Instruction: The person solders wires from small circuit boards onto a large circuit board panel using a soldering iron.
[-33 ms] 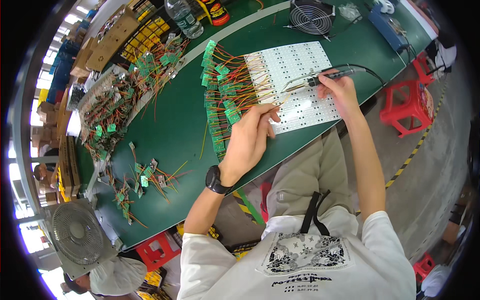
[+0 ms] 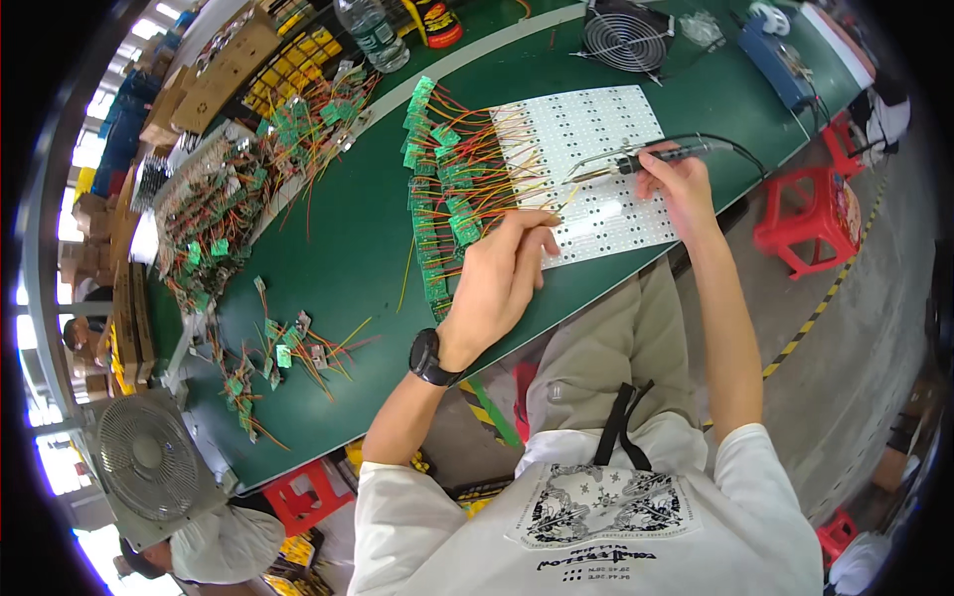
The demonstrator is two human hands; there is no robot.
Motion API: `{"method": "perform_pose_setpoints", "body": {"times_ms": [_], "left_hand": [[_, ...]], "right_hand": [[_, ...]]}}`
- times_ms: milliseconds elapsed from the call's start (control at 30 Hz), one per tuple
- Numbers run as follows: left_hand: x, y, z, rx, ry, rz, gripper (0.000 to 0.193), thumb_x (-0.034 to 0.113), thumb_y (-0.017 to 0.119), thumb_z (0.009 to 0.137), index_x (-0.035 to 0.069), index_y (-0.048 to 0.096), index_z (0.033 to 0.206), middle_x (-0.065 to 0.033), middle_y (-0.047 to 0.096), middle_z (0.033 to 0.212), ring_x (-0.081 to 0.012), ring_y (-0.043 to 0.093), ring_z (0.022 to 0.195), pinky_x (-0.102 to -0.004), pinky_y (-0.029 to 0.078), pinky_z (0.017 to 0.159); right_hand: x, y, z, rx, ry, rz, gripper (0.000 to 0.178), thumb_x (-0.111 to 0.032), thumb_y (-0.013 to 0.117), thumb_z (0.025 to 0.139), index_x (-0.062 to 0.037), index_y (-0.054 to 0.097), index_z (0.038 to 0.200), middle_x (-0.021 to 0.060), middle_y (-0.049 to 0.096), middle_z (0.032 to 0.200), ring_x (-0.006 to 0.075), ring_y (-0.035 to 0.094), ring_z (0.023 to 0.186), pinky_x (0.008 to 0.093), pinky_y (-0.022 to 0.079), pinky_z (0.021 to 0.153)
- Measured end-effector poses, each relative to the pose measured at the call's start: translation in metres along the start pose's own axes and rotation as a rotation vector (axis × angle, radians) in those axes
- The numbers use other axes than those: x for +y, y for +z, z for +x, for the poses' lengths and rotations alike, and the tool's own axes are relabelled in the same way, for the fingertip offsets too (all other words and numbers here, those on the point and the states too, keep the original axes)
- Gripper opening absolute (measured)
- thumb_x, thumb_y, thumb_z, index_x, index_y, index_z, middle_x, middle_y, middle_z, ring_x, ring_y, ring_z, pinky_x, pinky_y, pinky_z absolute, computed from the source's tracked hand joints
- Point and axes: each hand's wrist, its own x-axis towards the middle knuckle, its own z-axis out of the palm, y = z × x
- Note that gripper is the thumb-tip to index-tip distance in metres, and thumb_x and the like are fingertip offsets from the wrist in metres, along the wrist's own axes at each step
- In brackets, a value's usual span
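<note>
A white perforated panel (image 2: 586, 124) lies on the green table, with rows of red and yellow wires (image 2: 492, 189) running from its left part to small green circuit boards (image 2: 425, 233). Low over the panel, my right hand (image 2: 684, 194) grips a soldering iron (image 2: 626, 162) by its dark handle, the thin metal tip pointing left. My left hand (image 2: 497, 278), with a black watch on the wrist, rests by the panel's near left edge. Its fingers are closed around a thin yellow wire that shows at the fingertips, just short of the iron's tip; the grip itself is partly hidden.
Heaps of wired boards (image 2: 214, 219) lie at the left, with a smaller cluster (image 2: 288, 353) nearer me. At the back stand a water bottle (image 2: 376, 38), a small fan (image 2: 624, 40) and a blue box (image 2: 775, 65). The iron's black cable (image 2: 740, 149) trails right. A red stool (image 2: 810, 214) is beside the table.
The whole view has shifted very slightly. Both hands, the soldering iron and the panel keep nearly the same places relative to one another.
</note>
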Motion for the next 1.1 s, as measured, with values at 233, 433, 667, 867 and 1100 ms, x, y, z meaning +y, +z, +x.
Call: {"method": "perform_pose_setpoints", "body": {"times_ms": [233,433,667,867,1100], "left_hand": [[-0.032,0.0,-0.006,0.042,0.276,0.624,0.01,0.003,0.058,0.088,0.001,0.057,0.098,-0.0115,0.064,0.074,-0.0277,0.063,0.061,-0.038,0.049,0.053],[-0.033,0.004,-0.009,0.156,0.201,0.396,0.011,0.009,0.065,0.08,0.006,0.06,0.089,-0.0092,0.061,0.076,-0.0272,0.062,0.061,-0.0384,0.048,0.052],[-0.065,0.011,-0.005,0.084,0.33,0.649,0.006,0.013,0.067,0.082,0.008,0.063,0.082,-0.0052,0.056,0.071,-0.0249,0.06,0.059,-0.0366,0.047,0.051],[-0.064,0.01,-0.001,0.238,0.283,0.484,0.003,0.009,0.068,0.08,0.007,0.067,0.08,-0.0034,0.06,0.075,-0.0257,0.06,0.058,-0.0358,0.048,0.05],[-0.066,0.014,-0.002,0.236,0.263,0.492,0.004,0.006,0.069,0.077,0.007,0.067,0.08,-0.0029,0.06,0.07,-0.0224,0.061,0.055,-0.0333,0.048,0.048]], "right_hand": [[0.006,0.001,-0.006,0.006,-0.017,-0.049,0.022,-0.009,0.069,0.087,0.0052,0.061,0.102,0.0109,0.065,0.073,0.0164,0.061,0.058,0.0278,0.046,0.055],[-0.002,-0.002,0.004,0.067,0.089,0.123,0.018,-0.01,0.065,0.09,0.003,0.063,0.101,0.0098,0.066,0.079,0.0162,0.061,0.065,0.028,0.049,0.062],[0.004,0.014,0.003,0.258,-0.243,0.174,0.015,-0.008,0.062,0.091,0.0046,0.062,0.1,0.0102,0.064,0.079,0.0166,0.06,0.067,0.0287,0.048,0.061],[-0.008,0.005,-0.014,0.084,-0.318,-0.086,0.019,-0.003,0.062,0.09,0.0078,0.061,0.105,0.0135,0.065,0.078,0.0204,0.062,0.062,0.0316,0.049,0.058],[0.013,-0.016,-0.021,-0.136,-0.121,-0.058,0.019,-0.001,0.064,0.087,0.0094,0.061,0.103,0.0147,0.066,0.083,0.0214,0.064,0.061,0.0326,0.051,0.058]]}}
